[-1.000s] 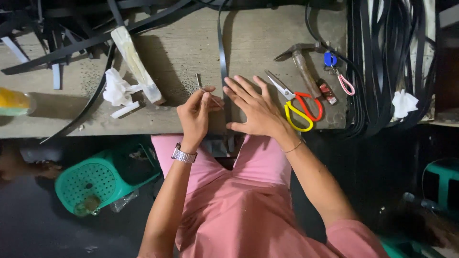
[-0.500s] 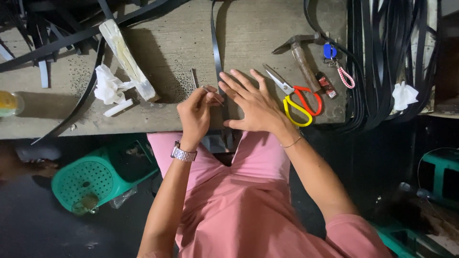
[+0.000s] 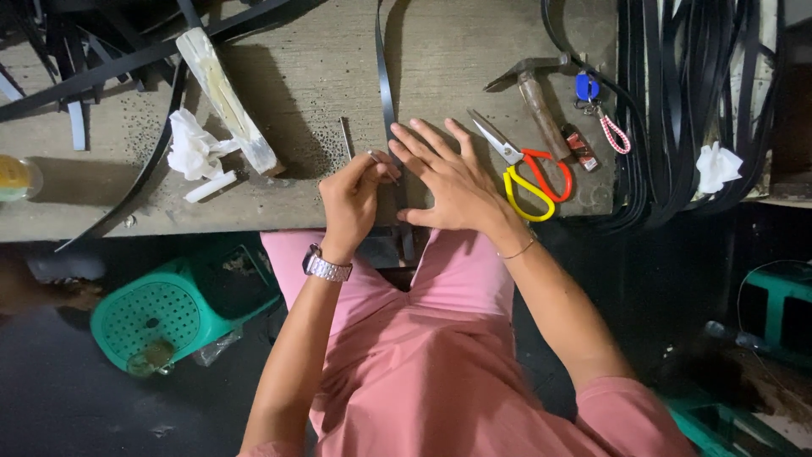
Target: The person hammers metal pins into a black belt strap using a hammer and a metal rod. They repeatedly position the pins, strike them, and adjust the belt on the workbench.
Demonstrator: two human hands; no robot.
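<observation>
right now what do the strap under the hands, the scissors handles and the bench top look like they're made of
Strap: black, thin, flat, slight sheen; probably plastic or rubber, hard to tell which.
Scissors: handles glossy red and yellow, likely plastic; blades grey, metallic.
Bench top: dull, grey-brown, pitted and speckled; looks like concrete or worn board.

One head-worn camera looks straight down, close over the workbench [image 3: 321,76] edge, the person's lap and the floor below.
</observation>
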